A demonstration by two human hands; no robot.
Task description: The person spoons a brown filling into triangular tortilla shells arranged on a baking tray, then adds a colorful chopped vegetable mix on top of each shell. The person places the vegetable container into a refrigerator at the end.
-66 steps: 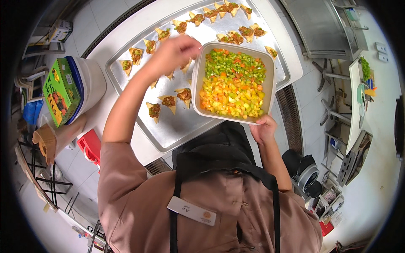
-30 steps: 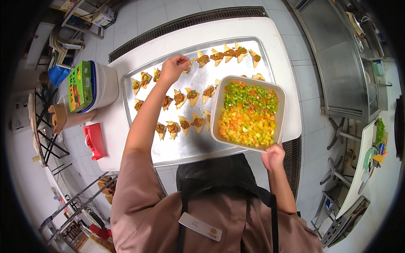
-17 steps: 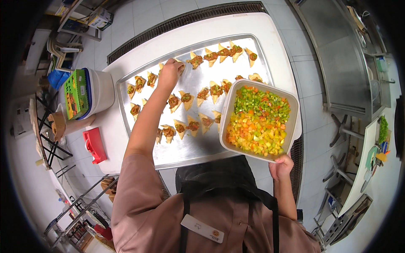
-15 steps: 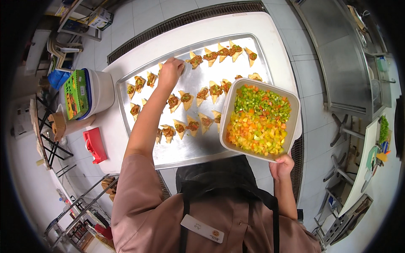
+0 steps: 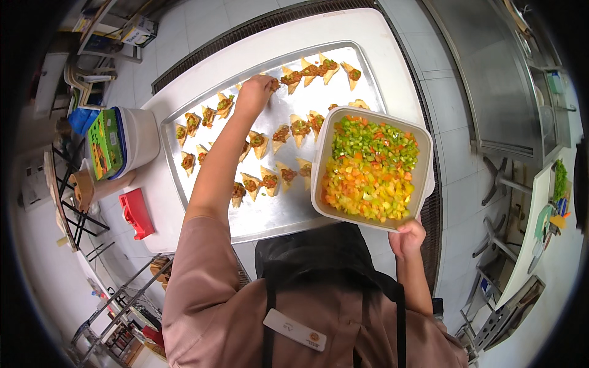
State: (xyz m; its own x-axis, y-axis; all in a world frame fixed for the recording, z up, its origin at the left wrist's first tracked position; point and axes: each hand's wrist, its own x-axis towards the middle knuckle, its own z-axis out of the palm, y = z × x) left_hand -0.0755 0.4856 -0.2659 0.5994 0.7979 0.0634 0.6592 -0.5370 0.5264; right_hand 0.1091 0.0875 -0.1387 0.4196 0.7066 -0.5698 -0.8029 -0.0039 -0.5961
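A large metal baking tray point(image 5: 270, 214) holds rows of folded triangular pastries with a chunky reddish-brown topping; some carry green bits. Over its back row reaches my left hand point(image 5: 255, 93), fingertips pinched together right at a topped pastry point(image 5: 274, 85). What sits between those fingers is too small to make out. My right hand point(image 5: 407, 238) grips the near rim of a square beige container point(image 5: 316, 195), tilted above the tray's right side. Inside are diced green vegetables point(image 5: 372, 142) and diced yellow-orange ones point(image 5: 368, 187), in two zones. The container covers some pastries on the right.
The tray lies on a white table point(image 5: 343, 27). Left of it are a red tape dispenser point(image 5: 136, 213) and a white tub point(image 5: 140, 140) beside a green box point(image 5: 105, 144). A steel cabinet point(image 5: 491, 92) stands to the right, with a floor grate point(image 5: 184, 67) behind the table.
My left hand has shifted rightward along the back row to another pastry. The container stays in my right hand, and the whole view has slid slightly.
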